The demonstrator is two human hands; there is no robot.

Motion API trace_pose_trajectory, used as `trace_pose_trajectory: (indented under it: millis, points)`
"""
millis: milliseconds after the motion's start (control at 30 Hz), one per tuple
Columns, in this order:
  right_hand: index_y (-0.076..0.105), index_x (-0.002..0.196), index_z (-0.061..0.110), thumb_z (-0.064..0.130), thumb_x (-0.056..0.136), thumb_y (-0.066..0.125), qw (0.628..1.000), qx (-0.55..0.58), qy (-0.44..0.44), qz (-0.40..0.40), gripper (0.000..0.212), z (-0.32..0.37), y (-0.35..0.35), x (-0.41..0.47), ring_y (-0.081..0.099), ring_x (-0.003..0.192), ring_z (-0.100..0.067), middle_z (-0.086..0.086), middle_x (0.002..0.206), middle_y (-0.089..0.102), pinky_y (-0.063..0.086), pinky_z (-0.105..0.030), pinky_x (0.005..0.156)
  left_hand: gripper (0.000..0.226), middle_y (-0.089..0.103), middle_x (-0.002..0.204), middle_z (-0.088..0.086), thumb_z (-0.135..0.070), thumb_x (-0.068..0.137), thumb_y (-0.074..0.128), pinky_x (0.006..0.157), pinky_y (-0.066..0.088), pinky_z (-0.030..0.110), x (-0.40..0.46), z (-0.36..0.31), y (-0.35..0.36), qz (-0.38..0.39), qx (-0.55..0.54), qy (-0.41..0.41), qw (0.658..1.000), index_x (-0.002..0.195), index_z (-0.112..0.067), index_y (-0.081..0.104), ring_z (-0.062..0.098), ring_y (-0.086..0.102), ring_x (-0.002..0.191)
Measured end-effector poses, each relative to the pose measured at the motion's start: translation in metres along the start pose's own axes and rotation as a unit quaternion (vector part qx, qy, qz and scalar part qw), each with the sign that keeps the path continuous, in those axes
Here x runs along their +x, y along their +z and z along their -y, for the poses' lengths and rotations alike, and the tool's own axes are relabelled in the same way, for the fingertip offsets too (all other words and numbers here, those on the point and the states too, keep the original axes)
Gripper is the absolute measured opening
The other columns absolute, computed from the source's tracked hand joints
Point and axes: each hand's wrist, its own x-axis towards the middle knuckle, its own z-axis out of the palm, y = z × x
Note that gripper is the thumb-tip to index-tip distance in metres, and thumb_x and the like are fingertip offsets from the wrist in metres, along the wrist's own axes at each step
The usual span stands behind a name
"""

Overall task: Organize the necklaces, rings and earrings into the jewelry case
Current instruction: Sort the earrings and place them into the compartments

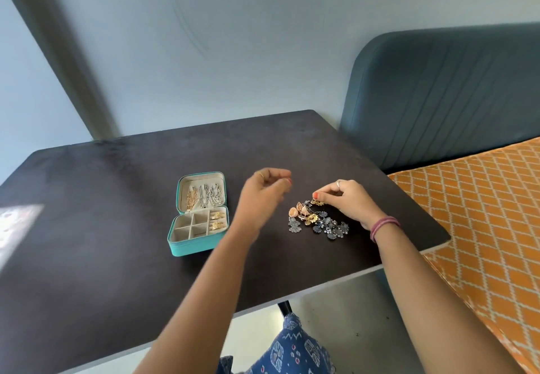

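Observation:
A teal jewelry case (187,246) lies open on the dark table (102,212). Gold and silver necklaces (204,195) hang in its lid, and gold rings (217,220) sit in its right slots. A pile of gold and dark silver earrings (318,221) lies to the right of the case. My right hand (347,201) rests at the pile's far edge and pinches a gold earring (317,202) between thumb and fingertips. My left hand (264,195) hovers between case and pile, blurred, fingers loosely curled, with nothing visible in it.
A blue upholstered headboard (444,96) and an orange patterned mattress (482,212) stand right of the table. A pale wall is behind. My knee in blue printed cloth (292,347) shows below the table's front edge. A bright patch (14,221) lies at the table's left.

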Motion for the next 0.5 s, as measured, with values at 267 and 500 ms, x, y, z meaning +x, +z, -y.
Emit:
trace_pose_trajectory:
  millis: [267, 500]
  points:
    - [0.077, 0.089, 0.025, 0.037, 0.081, 0.074, 1.0, 0.018, -0.004, -0.001, 0.014, 0.002, 0.0, -0.002, 0.049, 0.069, -0.006, 0.006, 0.072, 0.055, 0.042, -0.022, 0.069, 0.021, 0.069, 0.086, -0.011, -0.008, 0.088, 0.06, 0.083, 0.053, 0.029, -0.023, 0.057, 0.005, -0.068, 0.041, 0.01, 0.997, 0.092, -0.027, 0.067, 0.009, 0.064, 0.084]
    - [0.077, 0.088, 0.024, 0.03, 0.084, 0.073, 1.0, -0.005, 0.003, 0.013, 0.008, 0.005, 0.0, -0.004, 0.051, 0.073, -0.009, 0.001, 0.075, 0.055, 0.044, -0.025, 0.073, 0.02, 0.068, 0.074, -0.012, -0.002, 0.089, 0.058, 0.069, 0.05, 0.02, -0.026, 0.054, 0.005, -0.06, -0.024, 0.022, 0.998, 0.091, -0.019, 0.068, 0.01, 0.062, 0.077]
